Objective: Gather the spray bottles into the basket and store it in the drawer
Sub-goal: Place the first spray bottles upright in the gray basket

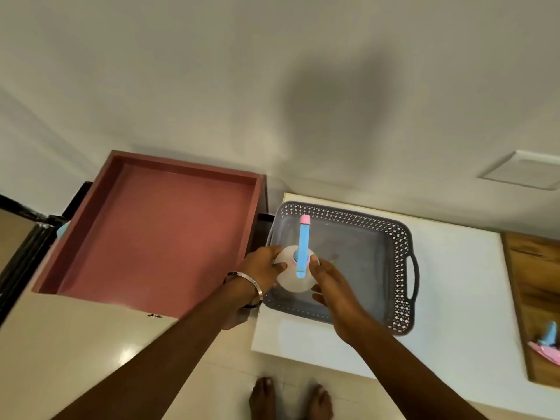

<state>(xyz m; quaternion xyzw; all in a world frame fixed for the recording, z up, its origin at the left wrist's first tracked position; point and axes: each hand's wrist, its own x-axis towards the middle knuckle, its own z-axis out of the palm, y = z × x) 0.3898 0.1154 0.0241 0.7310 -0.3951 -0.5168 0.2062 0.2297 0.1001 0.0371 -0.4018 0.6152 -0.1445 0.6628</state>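
Both hands, left (263, 266) and right (332, 285), each grip closed around a white spray bottle (293, 272) over the grey basket (397, 253) on the white desk (454, 313), beside the open drawer (151, 234).

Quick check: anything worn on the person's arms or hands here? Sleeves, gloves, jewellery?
Both forearms are bare, with no sleeves in view and no gloves. The left hand has two bangles at the wrist: a thin metallic bangle and a dark bangle beside it. The right hand shows no rings, watch or bands.
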